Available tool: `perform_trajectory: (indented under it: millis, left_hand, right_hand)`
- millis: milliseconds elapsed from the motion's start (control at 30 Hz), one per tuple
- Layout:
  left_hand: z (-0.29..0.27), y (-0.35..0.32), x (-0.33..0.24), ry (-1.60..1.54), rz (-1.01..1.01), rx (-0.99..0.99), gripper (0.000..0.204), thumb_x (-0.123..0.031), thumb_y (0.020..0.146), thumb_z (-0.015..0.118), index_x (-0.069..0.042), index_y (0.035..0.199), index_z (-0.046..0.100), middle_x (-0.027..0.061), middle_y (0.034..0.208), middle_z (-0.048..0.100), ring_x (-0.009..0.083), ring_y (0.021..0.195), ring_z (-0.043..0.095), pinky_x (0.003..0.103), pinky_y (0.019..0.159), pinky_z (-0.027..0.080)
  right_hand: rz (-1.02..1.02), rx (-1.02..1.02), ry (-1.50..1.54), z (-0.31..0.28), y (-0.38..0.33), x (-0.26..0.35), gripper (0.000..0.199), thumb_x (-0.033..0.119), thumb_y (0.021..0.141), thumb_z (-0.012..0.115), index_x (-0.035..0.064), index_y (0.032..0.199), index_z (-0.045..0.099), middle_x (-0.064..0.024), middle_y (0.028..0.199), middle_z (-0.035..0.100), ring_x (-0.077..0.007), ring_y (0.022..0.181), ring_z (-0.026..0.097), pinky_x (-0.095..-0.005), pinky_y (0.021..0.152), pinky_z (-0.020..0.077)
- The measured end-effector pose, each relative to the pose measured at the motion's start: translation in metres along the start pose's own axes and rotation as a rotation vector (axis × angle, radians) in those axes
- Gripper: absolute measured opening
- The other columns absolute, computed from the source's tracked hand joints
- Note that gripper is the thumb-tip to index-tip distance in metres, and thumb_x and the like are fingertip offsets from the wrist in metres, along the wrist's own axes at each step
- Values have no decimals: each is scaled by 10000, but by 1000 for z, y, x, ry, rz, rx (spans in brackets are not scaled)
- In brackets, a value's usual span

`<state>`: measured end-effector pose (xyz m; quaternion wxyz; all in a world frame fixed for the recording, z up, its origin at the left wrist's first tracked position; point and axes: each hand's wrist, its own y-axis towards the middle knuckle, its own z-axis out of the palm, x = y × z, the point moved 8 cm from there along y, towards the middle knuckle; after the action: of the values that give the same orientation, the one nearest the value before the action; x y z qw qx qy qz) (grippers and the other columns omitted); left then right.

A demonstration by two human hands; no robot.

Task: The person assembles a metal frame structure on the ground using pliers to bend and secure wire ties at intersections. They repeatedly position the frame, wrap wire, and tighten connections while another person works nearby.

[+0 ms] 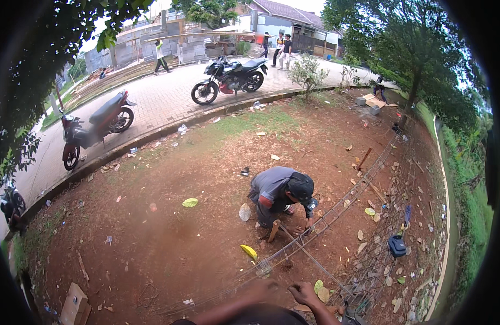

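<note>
A brown box (74,304) lies at my far left. My left hand (265,291) is blurred; I can't tell whether it grips anything. Beyond it, a co-worker (280,187) crouches at the steel-bar frame (330,216), which slants away rightward over red soil. My right hand (303,293) curls nearby, its contents unclear.
</note>
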<state>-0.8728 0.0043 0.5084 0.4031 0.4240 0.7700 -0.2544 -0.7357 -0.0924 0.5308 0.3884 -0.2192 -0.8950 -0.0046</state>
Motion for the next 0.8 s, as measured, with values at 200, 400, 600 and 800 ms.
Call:
perform_trajectory:
  millis: [200,400,600,800]
  left_hand:
    - [-14,-1,-24,266,436,-166,219,-232,801,690,-138,999,682,63,942,659,239,849,635,366,753,512]
    - [-25,-9,-35,178,527,-228,239,-180,779,722,-100,998,669,73,921,651,242,855,635,352,757,521]
    - [-27,3,2,-502,-21,-107,270,-132,847,680,-45,1101,649,85,1000,674,162,953,630,306,824,517]
    - [-29,7,-40,-573,-78,156,193,-97,877,644,-35,1056,679,77,1029,682,124,952,625,284,846,506]
  right_hand:
    - [690,465,1014,57,-17,-32,227,211,948,517,15,983,627,23,593,453,-120,478,383,-271,467,314]
    - [820,663,1380,76,-36,-47,208,203,971,466,30,1007,575,51,559,340,-101,457,294,-254,456,256]
    - [547,728,1488,58,-36,-19,203,210,967,469,25,962,552,36,544,340,-99,451,314,-252,452,271]
    - [271,909,1681,33,-34,34,240,223,955,497,-3,1014,550,23,541,372,-102,445,361,-267,434,317]
